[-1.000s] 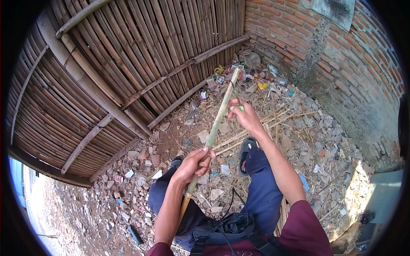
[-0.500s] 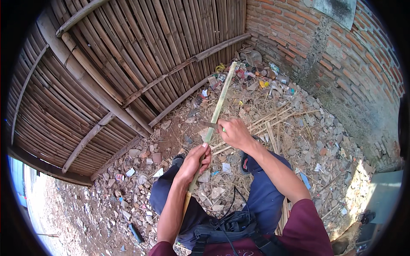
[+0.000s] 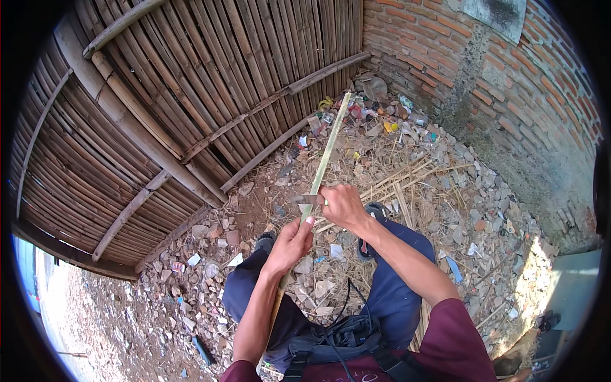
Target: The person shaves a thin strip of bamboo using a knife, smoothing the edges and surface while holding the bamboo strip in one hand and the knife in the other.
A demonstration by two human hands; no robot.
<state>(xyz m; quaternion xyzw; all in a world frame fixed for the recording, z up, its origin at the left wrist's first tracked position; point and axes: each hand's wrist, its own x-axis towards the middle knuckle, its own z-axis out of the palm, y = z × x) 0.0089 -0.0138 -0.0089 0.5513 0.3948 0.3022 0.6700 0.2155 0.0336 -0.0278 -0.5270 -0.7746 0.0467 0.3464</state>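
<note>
Currently, a long pale-green strip (image 3: 330,147) is gripped in the closed left hand (image 3: 291,246), held slanting above the rubble-strewn ground (image 3: 258,194), with its far end pointed toward the corner between the slatted wall (image 3: 216,76) and the brick wall (image 3: 420,38). Just beyond that hand, a knife (image 3: 303,199) is clasped in the curled right hand (image 3: 344,205), its blade set crosswise against the strip.
</note>
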